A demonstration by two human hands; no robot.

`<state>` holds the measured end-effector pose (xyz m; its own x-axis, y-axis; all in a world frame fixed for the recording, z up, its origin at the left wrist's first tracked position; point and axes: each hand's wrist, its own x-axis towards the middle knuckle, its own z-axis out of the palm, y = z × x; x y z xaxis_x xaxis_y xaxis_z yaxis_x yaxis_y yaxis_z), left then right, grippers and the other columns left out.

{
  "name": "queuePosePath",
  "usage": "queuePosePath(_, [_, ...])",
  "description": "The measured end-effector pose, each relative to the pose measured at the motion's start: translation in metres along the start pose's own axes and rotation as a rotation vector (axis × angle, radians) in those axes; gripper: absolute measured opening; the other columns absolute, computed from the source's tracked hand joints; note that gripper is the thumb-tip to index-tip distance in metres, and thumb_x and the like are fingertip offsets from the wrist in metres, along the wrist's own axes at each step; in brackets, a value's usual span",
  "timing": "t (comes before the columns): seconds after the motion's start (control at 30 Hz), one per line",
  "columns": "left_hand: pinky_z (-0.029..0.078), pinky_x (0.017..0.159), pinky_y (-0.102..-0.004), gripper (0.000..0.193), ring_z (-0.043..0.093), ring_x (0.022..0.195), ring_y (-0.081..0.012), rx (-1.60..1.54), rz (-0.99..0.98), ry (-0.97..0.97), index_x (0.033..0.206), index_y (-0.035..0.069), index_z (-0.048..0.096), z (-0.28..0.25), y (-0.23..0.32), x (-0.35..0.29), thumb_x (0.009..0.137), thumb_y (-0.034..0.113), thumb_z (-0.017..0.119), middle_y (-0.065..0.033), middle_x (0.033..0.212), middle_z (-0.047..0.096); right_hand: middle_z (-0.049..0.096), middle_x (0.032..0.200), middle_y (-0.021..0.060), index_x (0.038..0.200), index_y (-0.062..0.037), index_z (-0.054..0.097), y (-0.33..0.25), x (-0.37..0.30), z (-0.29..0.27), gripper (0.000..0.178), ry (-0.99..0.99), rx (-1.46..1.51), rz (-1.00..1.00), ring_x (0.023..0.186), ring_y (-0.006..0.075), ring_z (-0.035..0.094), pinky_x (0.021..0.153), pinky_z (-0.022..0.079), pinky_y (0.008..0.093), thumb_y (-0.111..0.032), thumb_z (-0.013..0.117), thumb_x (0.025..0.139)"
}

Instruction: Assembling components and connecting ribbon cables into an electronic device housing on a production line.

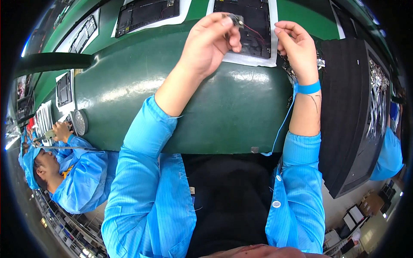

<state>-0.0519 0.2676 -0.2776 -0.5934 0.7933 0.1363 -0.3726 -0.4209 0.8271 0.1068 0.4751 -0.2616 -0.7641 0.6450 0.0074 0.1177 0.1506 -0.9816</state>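
My left hand pinches a small dark electronic part with a pale spot, held above a black device casing. Thin red wires trail across the casing, close to that part. On the casing's right side, my right hand is raised with thumb and forefinger drawn together; anything between the tips is too small to make out. A blue wrist strap with a cord circles my right wrist. Beneath the casing lies a white sheet, and a clump of small dark parts sits under my right hand.
A black foam-lined tray with many silvery strips stands at the right edge of the green bench. Other casings on white sheets lie at the back, including one open casing. A co-worker in blue works at the left.
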Motion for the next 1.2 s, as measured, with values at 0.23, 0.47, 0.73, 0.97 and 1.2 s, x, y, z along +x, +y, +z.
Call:
queuePosePath(0.23, [0.056, 0.09, -0.0341, 0.018, 0.067, 0.091, -0.0158, 0.085, -0.128, -0.014, 0.121, 0.001, 0.073, -0.014, -0.009, 0.011, 0.109, 0.014, 0.074, -0.0037, 0.098, 0.071, 0.08, 0.082, 0.01, 0.104, -0.002, 0.084, 0.012, -0.003, 0.009, 0.024, -0.117, -0.523, -0.096, 0.075, 0.0193, 0.076, 0.072, 0.059, 0.0338, -0.024, 0.086, 0.094])
queuePosePath(0.47, [0.057, 0.086, -0.0286, 0.018, 0.069, 0.091, -0.0119, 0.317, -0.094, 0.066, 0.122, 0.0, 0.073, -0.018, -0.022, 0.011, 0.11, 0.013, 0.072, -0.0042, 0.103, 0.074, 0.08, 0.086, 0.0159, 0.102, -0.0025, 0.084, 0.01, -0.007, 0.024, 0.024, -0.096, -0.643, -0.093, 0.078, 0.0307, 0.079, 0.077, 0.062, 0.0389, -0.025, 0.084, 0.093])
queuePosePath(0.73, [0.055, 0.088, -0.0332, 0.013, 0.065, 0.086, -0.0139, 0.136, -0.098, 0.09, 0.116, 0.003, 0.075, -0.028, -0.023, 0.012, 0.108, 0.012, 0.072, -0.0031, 0.098, 0.071, 0.079, 0.084, 0.0159, 0.097, -0.0024, 0.081, 0.018, -0.003, 0.021, 0.019, -0.179, -0.679, -0.094, 0.078, 0.0329, 0.077, 0.077, 0.061, 0.0409, -0.02, 0.079, 0.091])
queuePosePath(0.97, [0.052, 0.084, -0.0394, 0.01, 0.058, 0.08, -0.0183, -0.107, -0.15, 0.127, 0.112, 0.005, 0.067, -0.032, -0.015, 0.014, 0.108, 0.013, 0.064, -0.0045, 0.09, 0.063, 0.074, 0.086, 0.0121, 0.099, -0.0018, 0.075, 0.019, -0.003, 0.025, 0.018, -0.168, -0.529, -0.18, 0.076, 0.026, 0.072, 0.075, 0.058, 0.0379, -0.018, 0.079, 0.091])
queuePosePath(1.2, [0.057, 0.094, -0.0421, 0.008, 0.069, 0.091, -0.0221, -0.283, -0.157, 0.072, 0.107, 0.007, 0.066, -0.046, -0.011, 0.012, 0.106, 0.015, 0.064, -0.0112, 0.102, 0.073, 0.075, 0.088, 0.0094, 0.103, -0.0032, 0.075, 0.011, -0.005, 0.026, 0.015, -0.212, -0.576, -0.225, 0.073, 0.0202, 0.068, 0.073, 0.056, 0.0352, -0.014, 0.08, 0.094])
